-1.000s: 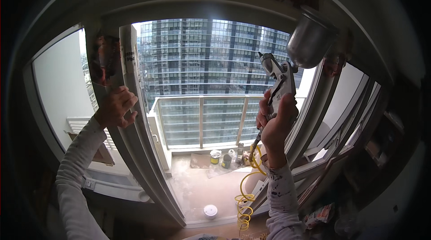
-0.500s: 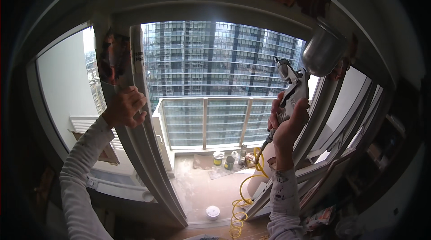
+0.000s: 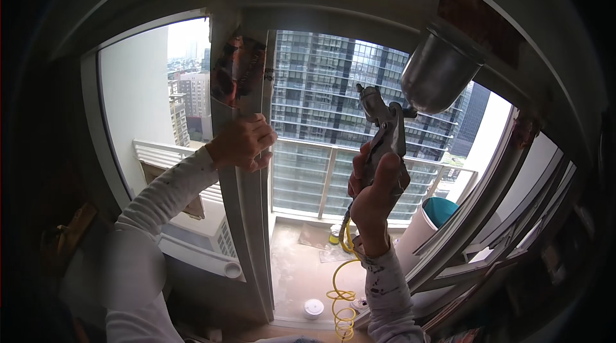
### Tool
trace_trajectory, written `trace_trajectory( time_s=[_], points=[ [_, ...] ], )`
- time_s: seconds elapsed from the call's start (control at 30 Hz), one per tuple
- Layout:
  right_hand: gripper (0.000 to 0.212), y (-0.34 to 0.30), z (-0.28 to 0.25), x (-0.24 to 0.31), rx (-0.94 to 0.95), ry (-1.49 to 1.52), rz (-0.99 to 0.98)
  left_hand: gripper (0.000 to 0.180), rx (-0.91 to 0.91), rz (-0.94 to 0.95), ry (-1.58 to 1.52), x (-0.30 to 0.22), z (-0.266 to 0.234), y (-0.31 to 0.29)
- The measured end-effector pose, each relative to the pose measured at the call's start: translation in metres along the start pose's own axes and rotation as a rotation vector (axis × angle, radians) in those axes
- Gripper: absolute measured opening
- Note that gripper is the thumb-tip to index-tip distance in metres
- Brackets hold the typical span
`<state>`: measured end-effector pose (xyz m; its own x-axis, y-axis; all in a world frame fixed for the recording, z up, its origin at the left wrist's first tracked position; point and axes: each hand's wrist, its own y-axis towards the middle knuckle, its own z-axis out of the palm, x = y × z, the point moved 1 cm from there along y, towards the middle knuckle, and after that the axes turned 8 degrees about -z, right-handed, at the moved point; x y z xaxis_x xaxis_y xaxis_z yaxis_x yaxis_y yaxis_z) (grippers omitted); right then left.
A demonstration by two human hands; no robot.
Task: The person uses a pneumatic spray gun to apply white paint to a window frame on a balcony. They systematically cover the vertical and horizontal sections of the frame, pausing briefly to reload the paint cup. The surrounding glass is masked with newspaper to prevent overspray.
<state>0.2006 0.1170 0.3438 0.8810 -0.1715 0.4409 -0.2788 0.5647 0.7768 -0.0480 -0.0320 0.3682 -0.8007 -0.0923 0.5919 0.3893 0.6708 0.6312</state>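
My left hand (image 3: pixel 244 143) is closed against the pale door frame post (image 3: pixel 251 214), its fingers curled over the edge just below a dark reddish printed sheet (image 3: pixel 239 70) stuck on the post. Raised in my right hand (image 3: pixel 377 198) is a metal spray gun (image 3: pixel 387 126), fingers wrapped round its grip. The gun's nozzle points up and to the left, in front of the doorway view. A large silvery paint cup (image 3: pixel 441 72) is attached at its right. From the bottom of the grip a coiled yellow air hose (image 3: pixel 344 295) hangs toward the floor.
Beyond the doorway is a balcony with a railing (image 3: pixel 326 182) and a tall building behind. A white round lid or tub (image 3: pixel 313 308) sits on its floor. A bin with a teal inside (image 3: pixel 441 209) stands at right. Sliding panels (image 3: pixel 459 227) lean there too.
My view has swung, so the doorway and left hand sit further right in the picture. The spray gun now appears further left. The teal-lined bin has come into view.
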Motion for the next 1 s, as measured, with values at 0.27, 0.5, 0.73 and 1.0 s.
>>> trace_trajectory(
  time_s=[0.27,0.5,0.73,1.0],
  points=[
    [0.021,-0.001,0.077,-0.029,0.202,-0.244,-0.130,0.031,-0.045,0.005,-0.036,0.002,0.002,0.000],
    [0.020,0.007,0.086,-0.034,0.238,-0.279,-0.129,0.029,-0.022,-0.002,-0.013,0.003,0.003,0.000],
    [0.035,-0.014,0.062,-0.024,0.067,-0.039,-0.047,0.030,-0.059,0.013,-0.036,0.005,0.007,-0.004],
    [0.025,-0.018,0.086,-0.063,0.150,-0.169,-0.118,0.031,-0.057,-0.018,-0.030,-0.001,-0.005,0.003]
  ],
)
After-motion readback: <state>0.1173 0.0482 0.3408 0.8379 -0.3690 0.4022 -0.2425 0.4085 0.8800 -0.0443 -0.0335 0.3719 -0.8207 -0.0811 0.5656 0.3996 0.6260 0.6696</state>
